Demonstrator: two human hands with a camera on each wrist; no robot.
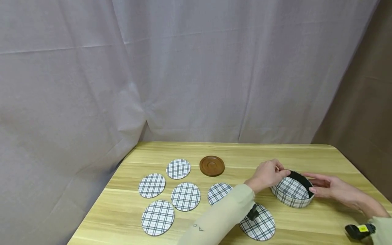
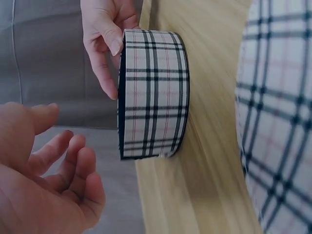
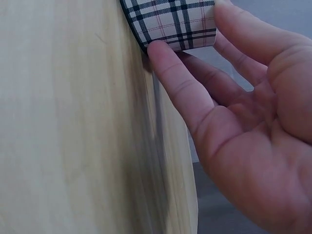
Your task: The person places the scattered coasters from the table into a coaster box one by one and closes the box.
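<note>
A round, open-topped plaid holder (image 1: 291, 202) with a black lining stands toward the right of the table. Inside it shows a plaid round face, either a coaster or its bottom. My right hand (image 1: 335, 189) grips the holder's right wall, thumb over the rim and fingers outside. The right wrist view shows the little finger low on the plaid wall (image 3: 170, 22). My left hand (image 1: 267, 175) hovers by the holder's left rim. In the left wrist view its fingers (image 2: 73, 161) curl loosely, apart from the holder (image 2: 155, 97), with nothing in them.
Several round plaid coasters lie spread over the table, including one at the far left (image 1: 151, 185) and one beneath the left forearm (image 1: 260, 226). A brown wooden saucer (image 1: 212, 166) sits near the back. Grey curtain (image 1: 196, 85) hangs behind the table (image 1: 324, 160).
</note>
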